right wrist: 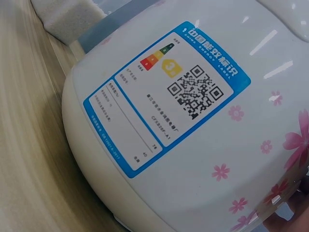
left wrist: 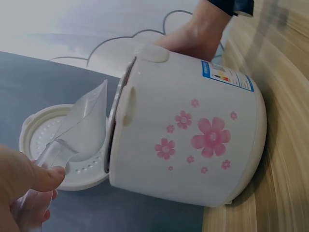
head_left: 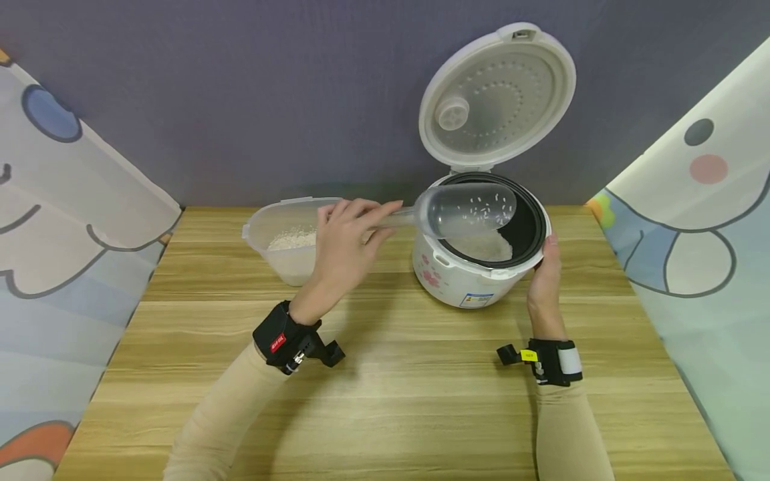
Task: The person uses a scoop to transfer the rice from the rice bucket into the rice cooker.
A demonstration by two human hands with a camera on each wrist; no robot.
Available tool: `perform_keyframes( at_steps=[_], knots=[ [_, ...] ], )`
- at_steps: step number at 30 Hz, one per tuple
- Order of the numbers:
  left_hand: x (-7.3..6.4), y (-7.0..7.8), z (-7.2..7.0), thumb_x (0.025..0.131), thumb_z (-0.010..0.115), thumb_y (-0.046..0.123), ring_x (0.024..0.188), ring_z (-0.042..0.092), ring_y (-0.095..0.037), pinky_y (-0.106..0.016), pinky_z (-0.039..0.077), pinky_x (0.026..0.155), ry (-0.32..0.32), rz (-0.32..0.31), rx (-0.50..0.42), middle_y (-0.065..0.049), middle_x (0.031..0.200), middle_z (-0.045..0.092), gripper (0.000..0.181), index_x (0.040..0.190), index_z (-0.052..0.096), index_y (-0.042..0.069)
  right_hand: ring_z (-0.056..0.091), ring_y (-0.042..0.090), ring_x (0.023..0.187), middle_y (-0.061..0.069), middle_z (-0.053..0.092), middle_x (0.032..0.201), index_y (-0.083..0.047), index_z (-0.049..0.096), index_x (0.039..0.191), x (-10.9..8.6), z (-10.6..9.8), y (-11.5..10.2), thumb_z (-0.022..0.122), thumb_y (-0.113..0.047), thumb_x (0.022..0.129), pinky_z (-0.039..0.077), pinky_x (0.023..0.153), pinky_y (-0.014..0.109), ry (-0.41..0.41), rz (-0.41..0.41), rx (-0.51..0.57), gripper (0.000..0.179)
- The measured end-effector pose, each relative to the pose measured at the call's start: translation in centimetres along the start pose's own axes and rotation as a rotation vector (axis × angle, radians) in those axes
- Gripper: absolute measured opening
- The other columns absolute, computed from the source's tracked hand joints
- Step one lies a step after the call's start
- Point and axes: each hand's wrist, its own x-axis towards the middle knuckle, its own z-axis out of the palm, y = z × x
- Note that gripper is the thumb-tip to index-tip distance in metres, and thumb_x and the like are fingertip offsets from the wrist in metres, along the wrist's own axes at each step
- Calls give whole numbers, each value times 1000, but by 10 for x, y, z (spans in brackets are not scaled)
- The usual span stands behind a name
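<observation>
My left hand [head_left: 349, 244] grips the handle of a clear plastic scoop [head_left: 469, 208]. The scoop lies over the mouth of a white rice cooker [head_left: 442, 272], and a few rice grains show in or through it. White rice [head_left: 488, 247] covers part of the dark inner pot's bottom. At the cooker's right side, my right hand [head_left: 545, 287] holds the body near the rim, its fingers partly hidden. In the left wrist view, the thumb presses along the handle of the scoop [left wrist: 87, 123].
The cooker's hinged lid [head_left: 511, 100] stands raised at the back. Left of the cooker is a translucent container [head_left: 295, 264] with rice [head_left: 293, 239] inside. Both stand on a wooden table [head_left: 409, 401] before a grey back panel [head_left: 271, 100]. Cartoon-printed sheets flank the table.
</observation>
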Motion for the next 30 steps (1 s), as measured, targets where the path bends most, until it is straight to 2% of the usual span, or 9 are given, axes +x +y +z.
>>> perform_keyframes(
  at_steps=[6,12,16,24,30],
  knots=[
    [-11,-14,-21,88,82,19,101,61,-29,-52,31,93,5,-53,-58,-7,111,75,43,129,75,22,41,17,143,10,49,155,-3,47,153,-1,1,-1,30,-30,111,28,118,27,-1,11,1,52],
    [-27,-37,-44,88,81,16,106,63,-35,-54,29,90,27,-134,-85,-13,118,75,45,131,73,17,40,17,144,11,47,157,-3,47,154,-1,1,-2,30,-29,111,27,119,26,-6,6,12,52],
    [-38,-53,-60,87,81,15,112,64,-37,-52,28,89,57,-166,-65,-15,116,75,44,131,73,14,41,18,144,11,48,157,-3,46,154,-1,1,-2,30,-29,111,28,119,26,-7,3,21,52],
    [-59,-76,-90,85,83,8,101,65,-40,-37,22,82,90,-228,18,-18,115,75,44,128,74,13,43,19,141,11,51,153,-4,48,153,-1,0,-2,30,-28,111,30,116,26,-8,-1,13,52],
    [-75,-90,-114,84,84,5,98,66,-41,-33,19,81,106,-235,93,-21,111,75,43,125,75,9,43,19,141,11,50,153,-3,48,153,-1,1,-2,29,-29,111,30,117,27,-15,-11,8,52]
  ],
)
